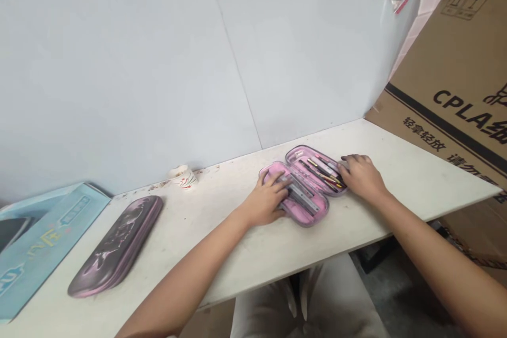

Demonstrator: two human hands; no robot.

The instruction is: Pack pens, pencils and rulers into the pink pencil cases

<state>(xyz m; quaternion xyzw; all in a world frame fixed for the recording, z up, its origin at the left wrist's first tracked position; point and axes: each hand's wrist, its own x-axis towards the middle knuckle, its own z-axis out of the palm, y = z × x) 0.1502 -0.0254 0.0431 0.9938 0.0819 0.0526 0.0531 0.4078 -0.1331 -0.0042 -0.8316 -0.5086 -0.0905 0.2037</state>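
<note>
An open pink zippered pencil case [303, 185] lies in the middle of the white table [222, 232], its two halves spread apart. My left hand [265, 200] rests on the nearer half, with its fingers on a few grey flat bars [303, 198] held there. What those bars are is hard to tell. My right hand [362, 177] lies at the far half's right rim, its fingertips beside several pens [322, 174] with dark and gold barrels. Part of the case's lining is hidden under my hands.
Left along the table lie a closed dark-and-pink pencil case [114, 245] and a pale blue box [43, 248] that runs over the edge of view. A small white cup [183, 178] stands by the pale wall [158, 63]. A large cardboard carton [455, 79] stands at the right.
</note>
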